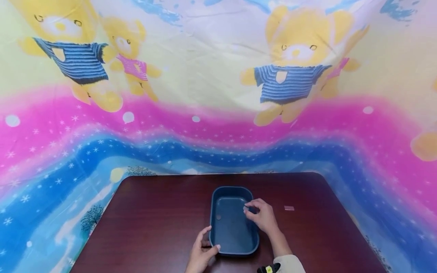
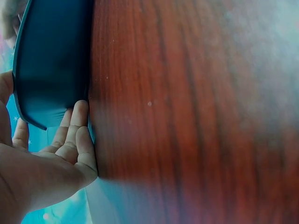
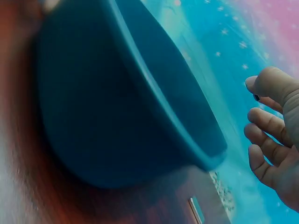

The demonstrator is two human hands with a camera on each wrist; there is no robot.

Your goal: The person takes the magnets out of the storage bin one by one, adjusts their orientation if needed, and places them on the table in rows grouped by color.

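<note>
A dark blue rectangular tray (image 1: pixel 235 253) with rounded corners and raised walls stands on the table. My left hand (image 1: pixel 202 253) holds its near left corner, thumb at the near rim and a finger along the left side; in the left wrist view more fingers (image 2: pixel 80 116) lie against the outer wall. Above the tray's right rim, my right hand (image 1: pixel 263 217) pinches a tiny dark piece (image 3: pixel 256 97) between thumb and index finger, most of it hidden; I cannot tell its kind. Inside the tray, near the left wall, lies a small round greyish disc (image 1: pixel 218 217).
A small flat pinkish rectangle (image 1: pixel 289 208) lies on the dark red-brown wooden table (image 1: pixel 153 220), right of the tray. Behind the table hangs a cloth (image 1: pixel 205 132) printed with bears and snowflakes.
</note>
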